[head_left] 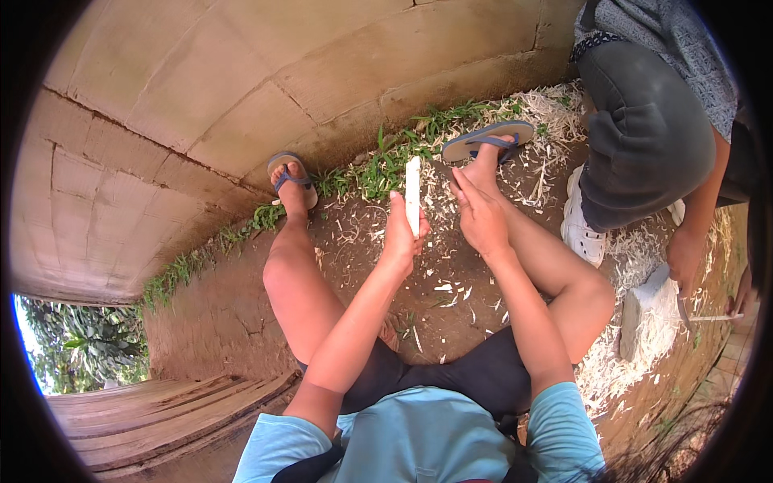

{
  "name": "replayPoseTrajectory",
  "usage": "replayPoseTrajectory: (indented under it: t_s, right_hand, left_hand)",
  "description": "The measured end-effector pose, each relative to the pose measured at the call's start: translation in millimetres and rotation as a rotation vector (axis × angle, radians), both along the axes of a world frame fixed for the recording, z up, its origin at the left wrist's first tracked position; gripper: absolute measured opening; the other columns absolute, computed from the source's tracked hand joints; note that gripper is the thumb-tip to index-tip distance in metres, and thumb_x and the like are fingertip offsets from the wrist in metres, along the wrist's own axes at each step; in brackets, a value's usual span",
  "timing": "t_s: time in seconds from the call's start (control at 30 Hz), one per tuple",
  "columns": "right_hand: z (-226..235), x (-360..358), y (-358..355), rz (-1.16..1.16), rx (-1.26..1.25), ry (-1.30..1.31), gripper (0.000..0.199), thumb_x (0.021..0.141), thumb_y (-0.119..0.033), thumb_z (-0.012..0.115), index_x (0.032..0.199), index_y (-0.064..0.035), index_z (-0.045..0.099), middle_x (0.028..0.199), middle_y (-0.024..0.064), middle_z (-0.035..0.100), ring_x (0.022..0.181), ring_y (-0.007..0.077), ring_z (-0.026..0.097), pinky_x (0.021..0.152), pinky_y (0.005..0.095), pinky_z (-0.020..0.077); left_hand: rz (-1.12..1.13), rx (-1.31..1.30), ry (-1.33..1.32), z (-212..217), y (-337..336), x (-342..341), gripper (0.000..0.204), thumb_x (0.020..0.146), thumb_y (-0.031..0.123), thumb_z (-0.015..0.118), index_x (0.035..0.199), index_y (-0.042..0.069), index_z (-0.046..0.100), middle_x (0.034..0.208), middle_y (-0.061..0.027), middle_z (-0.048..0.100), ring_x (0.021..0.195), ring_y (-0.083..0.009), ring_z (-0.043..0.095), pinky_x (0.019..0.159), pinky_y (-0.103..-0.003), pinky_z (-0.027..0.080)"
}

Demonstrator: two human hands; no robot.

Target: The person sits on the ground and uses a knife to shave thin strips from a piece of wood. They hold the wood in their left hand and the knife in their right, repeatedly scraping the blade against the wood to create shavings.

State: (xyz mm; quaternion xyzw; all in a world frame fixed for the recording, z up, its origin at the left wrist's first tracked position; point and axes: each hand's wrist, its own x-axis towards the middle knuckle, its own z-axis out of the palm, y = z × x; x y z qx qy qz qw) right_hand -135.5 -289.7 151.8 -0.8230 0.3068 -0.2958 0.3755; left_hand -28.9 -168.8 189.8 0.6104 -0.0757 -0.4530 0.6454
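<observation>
Watching from my end: way left of the grip I've got green plants (93,342), then a tan wall (241,88) running across beyond it. Up-left of the grip there's a foot in a blue-strapped sandal (295,181). The left hand (400,233) is clamped round the lower part of a pale stick (413,187), which points up and away. Just right of that, the right hand (483,221) is next to a dark, narrow thing (446,178); honestly can't tell if it's gripping it. Further right, pale shavings (555,109), then another person's hand (685,253) near a whitish block (644,314).
</observation>
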Motion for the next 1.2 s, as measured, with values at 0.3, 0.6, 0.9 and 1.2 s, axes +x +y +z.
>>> replayPoseTrajectory:
  t_s: [0.3,0.6,0.9,1.2]
  right_hand:
    - [9.9,-7.5,19.5,0.151,-0.27,0.178,0.052,0.085,-0.014,0.055,0.133,-0.0317,0.051,0.081,0.0092,0.064,0.066,0.0327,0.063,0.059,0.0452,0.0523]
    - [8.3,-18.7,-33.8,-0.236,-0.046,0.406,0.039,0.092,-0.017,0.053,0.13,-0.0209,0.055,0.088,0.0234,0.066,0.081,0.0397,0.065,0.072,0.0467,0.051]
    - [37.8,-20.2,-8.4,0.021,-0.136,0.09,0.035,0.095,-0.023,0.048,0.129,-0.0214,0.056,0.095,0.0188,0.066,0.083,0.0394,0.063,0.073,0.0462,0.0496]
    - [50.6,-31.0,14.6,0.122,-0.15,0.174,0.035,0.095,-0.023,0.049,0.129,-0.0219,0.056,0.095,0.0166,0.067,0.082,0.0377,0.063,0.071,0.0465,0.0501]
  left_hand:
    - [0.028,0.084,-0.127,-5.1,0.0,-3.8,0.064,0.094,0.066,0.011,0.082,0.012,0.044,0.052,0.0023,0.04,0.037,-0.0072,0.026,0.034,-0.023,0.018]
    - [-0.355,0.012,-0.111,-8.0,9.0,-57.3,0.069,0.094,0.066,0.006,0.078,0.013,0.047,0.051,0.0021,0.041,0.04,-0.008,0.028,0.037,-0.024,0.021]
    - [0.041,-0.193,0.33,11.4,7.8,0.7,0.052,0.1,0.053,0.02,0.086,0.011,0.046,0.059,-0.0003,0.043,0.041,-0.0088,0.026,0.038,-0.025,0.023]
    - [0.069,-0.128,0.196,8.9,5.7,1.6,0.037,0.1,0.041,0.031,0.092,0.009,0.049,0.067,-0.0005,0.048,0.052,-0.0111,0.038,0.05,-0.026,0.031]
